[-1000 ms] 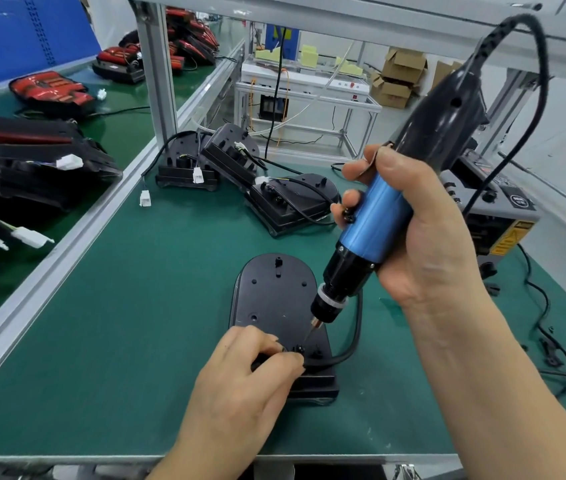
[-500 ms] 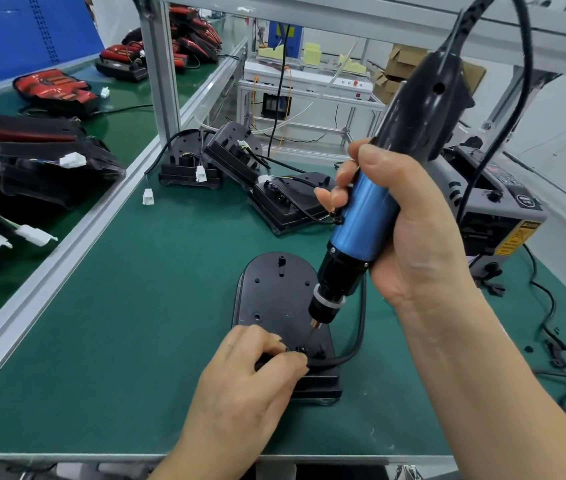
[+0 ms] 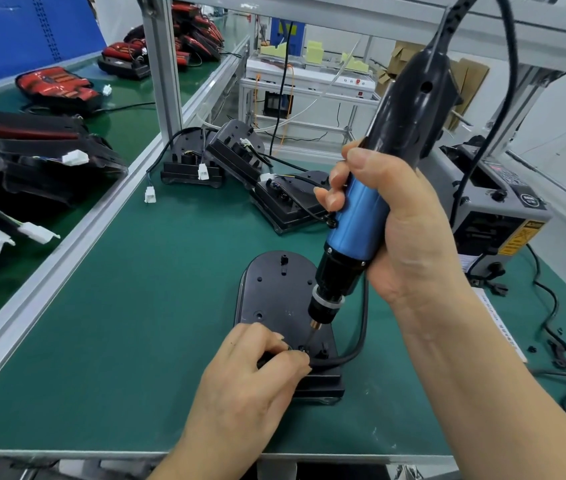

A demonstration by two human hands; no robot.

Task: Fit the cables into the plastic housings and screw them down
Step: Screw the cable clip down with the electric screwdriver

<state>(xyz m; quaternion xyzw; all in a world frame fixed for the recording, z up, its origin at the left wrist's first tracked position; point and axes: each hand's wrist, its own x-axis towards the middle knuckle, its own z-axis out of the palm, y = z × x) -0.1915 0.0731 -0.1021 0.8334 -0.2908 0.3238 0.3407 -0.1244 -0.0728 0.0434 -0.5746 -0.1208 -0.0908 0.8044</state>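
A black plastic housing [image 3: 271, 289] lies flat on the green mat near the front edge. A black cable [image 3: 361, 341] curves out of its near end to the right. My right hand [image 3: 406, 237] grips a blue and black electric screwdriver [image 3: 361, 220], tilted, with its bit tip down on a screw [image 3: 302, 348] at the housing's near end. My left hand [image 3: 250, 379] rests on the housing's near end, fingers curled beside the screw, pinching the cable clamp there; what lies under the fingers is hidden.
Three more black housings with white connectors [image 3: 202, 171] lie at the back of the mat. A grey machine [image 3: 496, 206] stands at the right with cables [image 3: 551, 327] trailing. An aluminium post [image 3: 160, 71] and rail separate a left bench with red lamp units [image 3: 56, 86].
The screwdriver has stood a little more upright and shifted slightly left; its bit stays on the same screw. My left hand holds its place.
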